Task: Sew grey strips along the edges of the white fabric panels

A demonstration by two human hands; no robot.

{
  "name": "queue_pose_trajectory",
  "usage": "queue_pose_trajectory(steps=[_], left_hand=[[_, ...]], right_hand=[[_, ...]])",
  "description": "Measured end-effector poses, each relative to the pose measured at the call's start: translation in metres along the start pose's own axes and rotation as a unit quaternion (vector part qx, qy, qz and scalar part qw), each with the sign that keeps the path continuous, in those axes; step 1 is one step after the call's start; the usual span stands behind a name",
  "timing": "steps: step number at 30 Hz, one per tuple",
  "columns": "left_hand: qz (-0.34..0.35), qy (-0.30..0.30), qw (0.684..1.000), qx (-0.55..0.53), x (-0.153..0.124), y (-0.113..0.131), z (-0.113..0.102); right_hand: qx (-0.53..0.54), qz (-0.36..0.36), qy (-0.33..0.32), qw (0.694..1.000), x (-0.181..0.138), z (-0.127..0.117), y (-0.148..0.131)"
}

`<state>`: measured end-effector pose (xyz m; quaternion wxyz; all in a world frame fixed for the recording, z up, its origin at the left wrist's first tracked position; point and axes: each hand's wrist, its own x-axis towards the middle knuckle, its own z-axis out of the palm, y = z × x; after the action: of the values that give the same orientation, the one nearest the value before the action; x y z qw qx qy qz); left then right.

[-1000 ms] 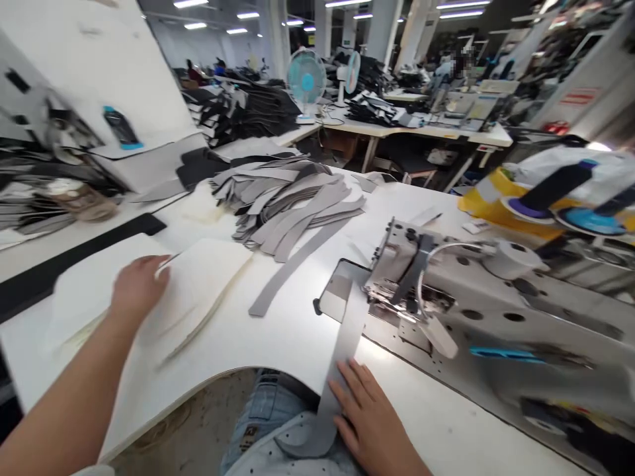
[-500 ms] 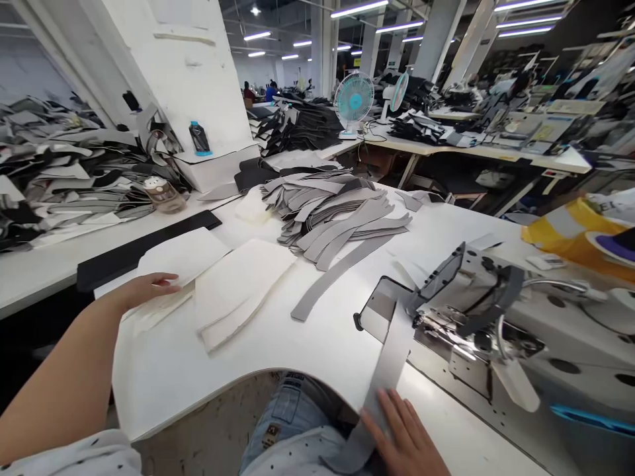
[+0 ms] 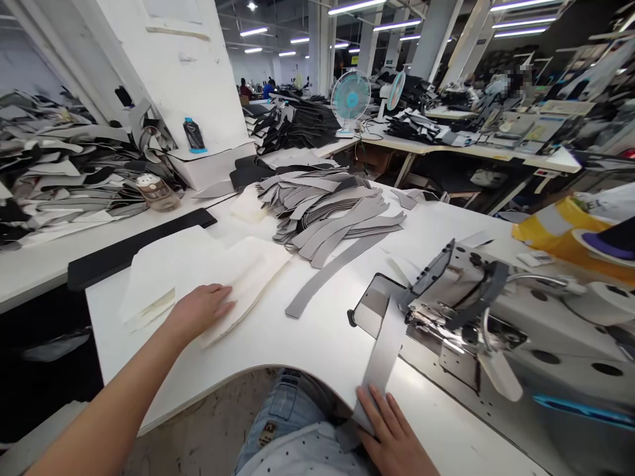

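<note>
My left hand (image 3: pixel 204 311) is over the white sheets at the table's left, its fingers bent together on a thin white sheet (image 3: pixel 201 261). That sheet lies across the gap between one white stack (image 3: pixel 149 277) and another white stack (image 3: pixel 260 261); the grip itself is partly hidden. Near the front edge, my right hand (image 3: pixel 391 426) rests with fingers spread on a long grey fabric strip (image 3: pixel 385 347). The strip's far end runs to the needle area of a sewing machine (image 3: pixel 461 317), while its near end drops toward my lap.
A heap of grey strips (image 3: pixel 332 205) spreads over the middle back, with one loose grey strip (image 3: pixel 327 274) in front. A black piece (image 3: pixel 139 248) borders the table's left. A yellow bag (image 3: pixel 550 228) sits behind the machine. The white tabletop (image 3: pixel 317 337) curves inward before my lap.
My left hand has moved right from the left white stack toward the other one, and a white sheet now bridges them. My right hand stays on the grey strip, fingers a little more spread.
</note>
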<state>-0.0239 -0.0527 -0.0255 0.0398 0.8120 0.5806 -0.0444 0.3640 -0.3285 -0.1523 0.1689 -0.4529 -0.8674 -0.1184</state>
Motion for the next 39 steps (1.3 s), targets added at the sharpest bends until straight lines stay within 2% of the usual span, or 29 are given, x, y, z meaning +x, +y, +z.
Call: queue_pose_trajectory(steps=[5, 10, 13, 15, 16, 19, 22, 25, 28, 29, 31, 33, 35, 36, 39], left_hand=[[-0.045, -0.003, 0.999, 0.025, -0.003, 0.013, -0.002], [-0.097, -0.005, 0.995, 0.013, -0.009, 0.029, -0.026], [-0.119, 0.068, 0.988, 0.076, -0.010, 0.051, -0.046], [-0.068, 0.117, 0.986, 0.100, -0.007, 0.081, -0.053], [-0.019, 0.115, 0.989, 0.092, -0.005, 0.102, -0.053], [0.172, 0.041, 0.984, 0.023, -0.006, 0.178, -0.037], [0.332, -0.052, 0.942, 0.009, -0.023, 0.248, -0.007], [0.416, -0.138, 0.898, 0.039, -0.045, 0.280, 0.012], [0.464, -0.214, 0.859, -0.029, -0.043, 0.282, 0.007], [0.466, -0.231, 0.852, -0.068, -0.034, 0.282, 0.003], [0.430, -0.216, 0.866, -0.138, -0.007, 0.285, 0.000], [0.358, -0.135, 0.909, -0.163, 0.026, 0.293, 0.003], [0.298, -0.094, 0.938, -0.149, 0.055, 0.302, 0.012], [0.281, -0.109, 0.943, -0.139, 0.067, 0.306, 0.016], [0.253, -0.228, 0.931, -0.131, 0.085, 0.314, 0.018]], right_hand=[[0.040, 0.053, 0.019, 0.998, 0.000, -0.004, -0.003], [0.110, 0.076, 0.005, 0.991, -0.001, -0.026, 0.001], [0.151, 0.138, 0.013, 0.979, 0.000, -0.040, 0.006], [0.170, 0.190, 0.038, 0.966, 0.007, -0.044, 0.011], [0.174, 0.207, 0.046, 0.962, 0.013, -0.044, 0.015], [0.130, 0.217, 0.075, 0.965, 0.036, -0.042, 0.033], [0.063, 0.227, 0.051, 0.970, 0.052, -0.037, 0.053], [0.068, 0.239, -0.015, 0.968, 0.051, -0.033, 0.064], [0.090, 0.235, -0.040, 0.967, 0.036, -0.031, 0.061], [0.087, 0.229, -0.034, 0.969, 0.030, -0.032, 0.058], [0.072, 0.204, -0.004, 0.976, 0.021, -0.034, 0.052], [0.056, 0.171, 0.038, 0.983, 0.016, -0.038, 0.047], [0.044, 0.148, 0.083, 0.985, 0.013, -0.040, 0.044], [0.040, 0.144, 0.102, 0.983, 0.013, -0.041, 0.044], [0.024, 0.150, 0.142, 0.978, 0.012, -0.037, 0.047]])
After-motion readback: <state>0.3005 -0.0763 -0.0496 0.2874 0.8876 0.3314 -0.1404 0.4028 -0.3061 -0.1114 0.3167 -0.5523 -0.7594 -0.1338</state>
